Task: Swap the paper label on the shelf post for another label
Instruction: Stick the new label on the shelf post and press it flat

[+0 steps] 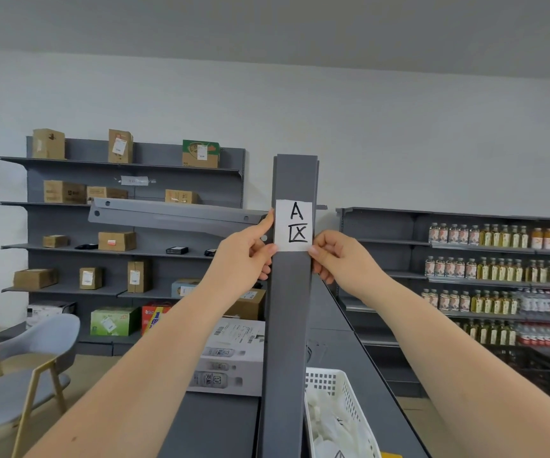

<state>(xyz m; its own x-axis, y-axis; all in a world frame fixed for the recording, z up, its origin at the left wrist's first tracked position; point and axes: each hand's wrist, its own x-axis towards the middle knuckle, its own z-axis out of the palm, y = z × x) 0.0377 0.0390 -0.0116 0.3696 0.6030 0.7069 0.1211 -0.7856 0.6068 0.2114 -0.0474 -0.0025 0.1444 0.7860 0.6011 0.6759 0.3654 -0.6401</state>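
Fingers (268,223) of both your hands pinch the white handwritten paper label (293,225) on the grey metal shelf post (292,292); thin, tearable, so peel from its lower corners.

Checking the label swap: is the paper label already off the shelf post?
No, the paper label sits flat on the shelf post.

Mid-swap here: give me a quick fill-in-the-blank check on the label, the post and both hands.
1. The paper label sits on the grey ____.
2. Its top handwritten character is the letter ____.
3. The right hand touches the label's lower ____ corner.
4. The left hand has its forefinger along the label's ____ edge.

Missing words: post; A; right; left
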